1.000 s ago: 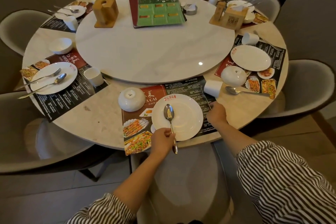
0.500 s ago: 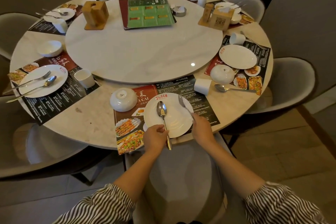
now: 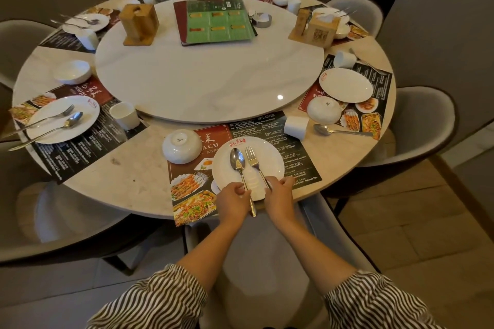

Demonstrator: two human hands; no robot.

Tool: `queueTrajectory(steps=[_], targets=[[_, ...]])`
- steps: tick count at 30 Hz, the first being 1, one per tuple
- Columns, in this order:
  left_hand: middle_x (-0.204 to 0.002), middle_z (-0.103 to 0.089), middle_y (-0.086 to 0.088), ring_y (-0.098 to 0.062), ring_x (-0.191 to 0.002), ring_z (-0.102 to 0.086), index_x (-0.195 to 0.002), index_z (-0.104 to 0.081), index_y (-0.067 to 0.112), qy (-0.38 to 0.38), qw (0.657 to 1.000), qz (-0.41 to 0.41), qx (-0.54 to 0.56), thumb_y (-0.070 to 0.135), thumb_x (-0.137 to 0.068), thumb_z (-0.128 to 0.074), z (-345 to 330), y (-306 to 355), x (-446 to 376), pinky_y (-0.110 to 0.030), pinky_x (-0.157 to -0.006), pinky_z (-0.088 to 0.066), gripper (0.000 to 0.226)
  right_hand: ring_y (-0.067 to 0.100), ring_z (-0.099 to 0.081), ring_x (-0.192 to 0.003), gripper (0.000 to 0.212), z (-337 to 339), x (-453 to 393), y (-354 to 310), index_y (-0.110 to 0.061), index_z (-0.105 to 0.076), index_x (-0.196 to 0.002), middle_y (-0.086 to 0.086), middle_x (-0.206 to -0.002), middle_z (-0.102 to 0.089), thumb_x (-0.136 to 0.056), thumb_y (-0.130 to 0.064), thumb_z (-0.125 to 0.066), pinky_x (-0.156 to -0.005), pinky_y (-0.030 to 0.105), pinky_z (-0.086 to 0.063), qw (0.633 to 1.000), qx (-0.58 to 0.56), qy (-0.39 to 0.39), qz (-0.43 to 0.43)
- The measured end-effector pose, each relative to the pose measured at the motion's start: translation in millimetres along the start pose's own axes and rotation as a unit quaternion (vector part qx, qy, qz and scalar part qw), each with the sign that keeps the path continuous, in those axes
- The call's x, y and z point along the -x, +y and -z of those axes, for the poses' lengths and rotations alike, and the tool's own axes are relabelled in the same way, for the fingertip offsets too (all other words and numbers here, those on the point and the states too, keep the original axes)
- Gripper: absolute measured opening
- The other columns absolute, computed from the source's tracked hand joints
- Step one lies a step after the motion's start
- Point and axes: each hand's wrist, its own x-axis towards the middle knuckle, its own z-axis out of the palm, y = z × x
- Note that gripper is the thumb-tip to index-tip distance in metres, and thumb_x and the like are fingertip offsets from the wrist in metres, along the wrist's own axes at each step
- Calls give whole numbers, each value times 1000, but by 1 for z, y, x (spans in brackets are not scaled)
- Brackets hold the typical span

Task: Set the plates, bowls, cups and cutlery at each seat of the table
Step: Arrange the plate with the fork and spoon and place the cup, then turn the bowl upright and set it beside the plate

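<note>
At the near seat a white plate (image 3: pixel 270 160) lies on a printed placemat (image 3: pixel 299 152). A spoon (image 3: pixel 238 161) and a fork (image 3: pixel 252 160) rest side by side on it, handles toward me. My left hand (image 3: pixel 232 201) pinches the spoon's handle; my right hand (image 3: pixel 279 199) holds the fork's handle. An upturned white bowl (image 3: pixel 181 145) sits left of the plate, an upturned cup (image 3: pixel 296 127) to its right. At the right seat are a bare plate (image 3: pixel 346 85), an upturned bowl (image 3: pixel 324 109), a cup (image 3: pixel 344 59) and a loose spoon (image 3: pixel 339 130).
A round marble table (image 3: pixel 128 181) carries a turntable (image 3: pixel 203 80) with a green menu (image 3: pixel 219 21), two wooden holders (image 3: pixel 139 24) and a small metal dish (image 3: pixel 261 19). The left seat plate (image 3: pixel 62 119) holds fork and spoon. Grey chairs ring the table; one (image 3: pixel 262 262) stands below my arms.
My right hand brought a fork from the right onto the near plate and laid it beside the spoon. My left hand stayed on the spoon's handle. The camera shifted slightly right.
</note>
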Motion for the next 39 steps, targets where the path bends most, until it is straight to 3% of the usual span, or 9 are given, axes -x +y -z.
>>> queueTrajectory(steps=[3,9,13,17,20,24,29,33,39], targets=[[-103,-71,-6,-20,-98,-64,-113,-67,8,2,1000,-8,2,20,-85,-68,0,-1,-1,-25,-82,-45,30,22,-48,-104,28,-1,-2,-6,-6,-54,-123,6,-116,-31,-95,-4,-49,-76,9,-37,1000,-2,10,-19],[-102,-72,-7,-21,-95,-66,-111,-67,7,-2,1000,-8,16,20,-85,-69,-1,-4,-4,-31,-86,-53,30,12,-41,-95,29,-1,-5,-8,-7,-54,-124,-1,-112,-24,-95,-4,-50,-77,11,-35,999,42,11,-24],[-102,-72,-6,-19,-95,-65,-115,-65,8,-11,1000,-14,13,32,-85,-69,3,-4,-2,-23,-78,-45,38,19,-42,-112,36,-3,0,-9,-10,-53,-127,6,-130,-27,-92,-7,-56,-94,24,-43,996,79,21,-26],[-101,-71,-1,-18,-93,-66,-115,-62,14,-18,999,-10,-29,50,-87,-60,24,-11,-11,-27,-70,-47,46,27,-27,-132,42,-7,1,-25,-23,-51,-129,9,-143,-29,-89,-31,-60,-108,40,-27,976,196,92,-14],[-91,-68,2,-17,-86,-65,-103,-62,19,3,999,-23,-45,55,-88,-55,50,-18,-28,-28,-66,-48,40,27,-22,-136,40,-14,-5,-52,-25,-53,-127,6,-145,-32,-89,-34,-59,-111,42,-21,974,200,107,17],[-89,-67,1,-18,-84,-63,-90,-61,17,64,997,-24,22,44,-89,-59,92,-27,-65,-27,-67,-44,27,25,-33,-127,34,-37,-22,-95,-19,-56,-125,5,-132,-50,-91,-27,-56,-104,38,-30,982,163,70,73],[-120,-56,-14,-30,-102,-60,-113,-56,11,127,992,2,23,33,-88,-64,130,-25,-118,-32,-80,-47,34,26,-48,-120,34,-72,-46,-133,-10,-58,-124,9,-124,-60,-93,-25,-56,-98,36,-41,991,108,-24,78],[-135,-43,-20,-37,-109,-57,-128,-46,8,71,996,45,-20,40,-87,-65,152,-27,-159,-40,-92,-47,55,29,-59,-110,31,-103,-67,-161,-3,-61,-117,13,-118,-63,-92,-22,-58,-85,32,-45,993,65,-99,28],[-139,-41,-20,-37,-117,-52,-140,-36,15,-47,993,80,-79,54,-87,-56,155,-31,-195,-42,-95,-50,69,29,-66,-92,50,-141,-101,-178,0,-52,-129,17,-119,-64,-90,-30,-60,-73,32,-54,973,-54,-151,-168]])
